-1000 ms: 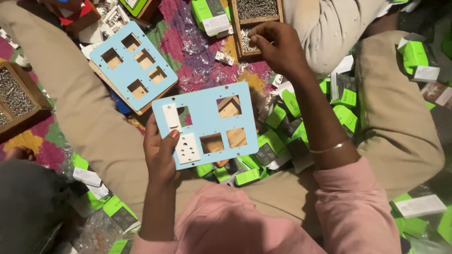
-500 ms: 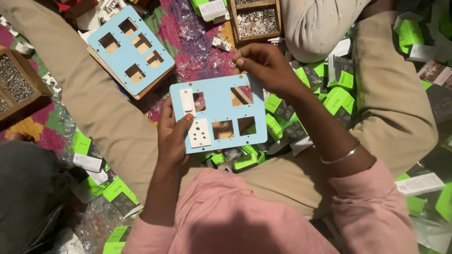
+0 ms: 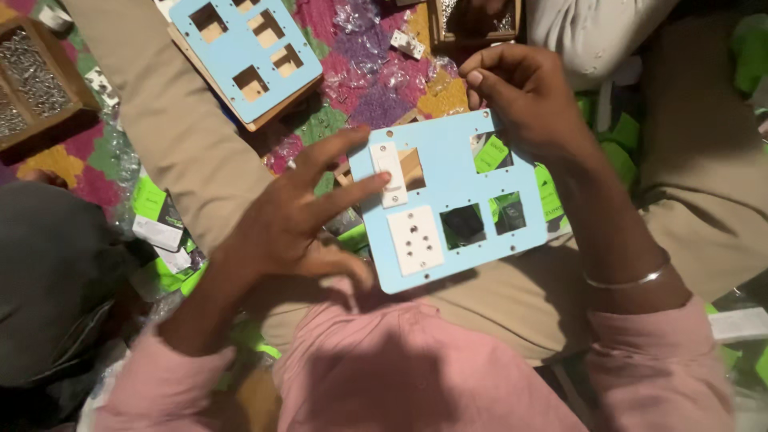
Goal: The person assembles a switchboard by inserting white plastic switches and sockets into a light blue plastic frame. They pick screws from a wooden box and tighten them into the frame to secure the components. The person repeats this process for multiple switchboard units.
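Note:
A light blue panel (image 3: 448,178) with several square cut-outs lies over my lap. A white switch (image 3: 390,173) sits at its upper left and a white socket (image 3: 416,238) below that. My left hand (image 3: 300,220) is at the panel's left edge, fingers spread. Its index finger lies across the switch and its thumb is by the lower left corner. My right hand (image 3: 528,104) grips the panel's top right corner, with a thin bangle (image 3: 628,280) on the wrist.
A second blue panel (image 3: 248,44) rests on a wooden box at the upper left. A wooden tray of screws (image 3: 32,80) stands at the far left, another wooden box (image 3: 476,20) at the top. Green packets (image 3: 156,216) litter the patterned cloth. Another person's pale clothing (image 3: 592,32) shows at the upper right.
My right hand came back from the wooden box at the top and took the panel's top right corner. My left hand's fingers slid onto the white switch.

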